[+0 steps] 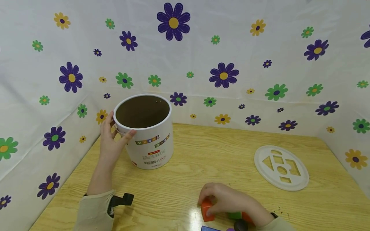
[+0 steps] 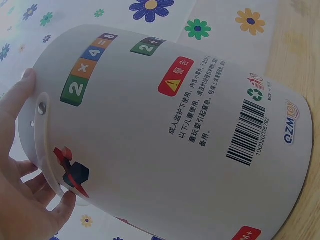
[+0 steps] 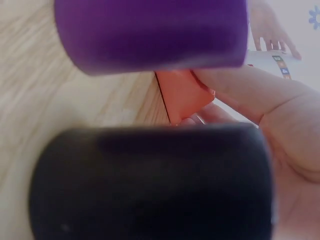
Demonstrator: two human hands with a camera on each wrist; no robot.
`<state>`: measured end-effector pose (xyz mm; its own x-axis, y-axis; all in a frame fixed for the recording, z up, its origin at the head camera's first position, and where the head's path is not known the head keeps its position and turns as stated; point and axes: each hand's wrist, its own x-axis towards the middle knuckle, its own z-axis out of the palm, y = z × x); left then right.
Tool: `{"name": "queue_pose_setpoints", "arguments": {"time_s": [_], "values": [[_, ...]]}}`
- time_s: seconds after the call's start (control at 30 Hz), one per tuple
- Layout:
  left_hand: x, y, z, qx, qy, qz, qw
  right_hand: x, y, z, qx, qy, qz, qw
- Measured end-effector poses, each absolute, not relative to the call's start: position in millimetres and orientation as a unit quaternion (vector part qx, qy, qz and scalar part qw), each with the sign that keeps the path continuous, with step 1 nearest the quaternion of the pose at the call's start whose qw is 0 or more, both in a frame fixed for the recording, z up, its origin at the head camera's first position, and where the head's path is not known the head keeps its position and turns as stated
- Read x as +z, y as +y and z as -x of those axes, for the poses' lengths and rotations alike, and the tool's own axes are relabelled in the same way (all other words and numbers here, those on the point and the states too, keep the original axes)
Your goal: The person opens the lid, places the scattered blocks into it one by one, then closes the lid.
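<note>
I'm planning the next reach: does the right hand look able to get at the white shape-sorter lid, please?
Probably yes; the right hand pinches a red block, but only tabletop lies between hand and shape-sorter lid.

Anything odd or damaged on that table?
Only the small dark marks on the wooden tabletop beside the right sleeve stand out, interrupting the wood grain; stains or scratches, I can't tell. The white bucket and shape-sorter lid look undamaged.

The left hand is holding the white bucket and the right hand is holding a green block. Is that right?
Not quite: the block in the right hand is red, not green, as the head view shows. The left hand does hold the white bucket.
</note>
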<state>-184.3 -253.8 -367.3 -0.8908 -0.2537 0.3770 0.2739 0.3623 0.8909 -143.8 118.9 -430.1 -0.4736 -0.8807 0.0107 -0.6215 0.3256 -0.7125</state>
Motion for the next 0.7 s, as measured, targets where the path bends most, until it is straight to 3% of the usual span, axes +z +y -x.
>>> {"name": "queue_pose_setpoints", "arguments": {"time_s": [0.43,0.7], "values": [[-366.4,-253.0,183.6,-0.566,-0.790,0.010,0.234,-431.8,115.7,145.3,-0.316,0.791,0.503,0.146],[-366.5,-252.8,182.9,-0.565,-0.793,0.003,0.230,-428.5,112.9,146.8,-0.368,0.794,0.452,0.172]]}}
